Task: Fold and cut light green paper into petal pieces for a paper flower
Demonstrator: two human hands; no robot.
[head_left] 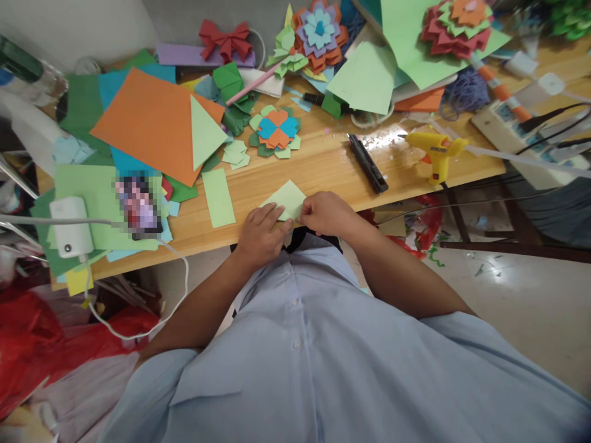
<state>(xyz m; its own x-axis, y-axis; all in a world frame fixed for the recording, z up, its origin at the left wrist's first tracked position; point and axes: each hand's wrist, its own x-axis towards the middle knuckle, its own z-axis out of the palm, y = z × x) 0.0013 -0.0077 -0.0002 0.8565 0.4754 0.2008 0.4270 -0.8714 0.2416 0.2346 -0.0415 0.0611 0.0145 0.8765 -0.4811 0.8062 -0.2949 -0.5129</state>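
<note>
A small light green paper square (289,195) lies cornerwise at the table's front edge, one corner pointing away from me. My left hand (262,235) rests on its near left side, fingers stretched out and pressing it down. At the right corner, my right hand (325,214) is closed with its fingertips pinched on the paper. The near part of the square is hidden by my hands. Left of them lies a light green paper strip (218,198). Beyond the square sits a layered paper flower (277,130) in orange, blue and green.
A black stapler-like tool (367,163) and a yellow glue gun (435,151) lie to the right, near a power strip (512,132). Orange paper (152,117), a phone (138,203) and a white power bank (71,226) with a cable are at left. Finished paper flowers (318,31) stand behind.
</note>
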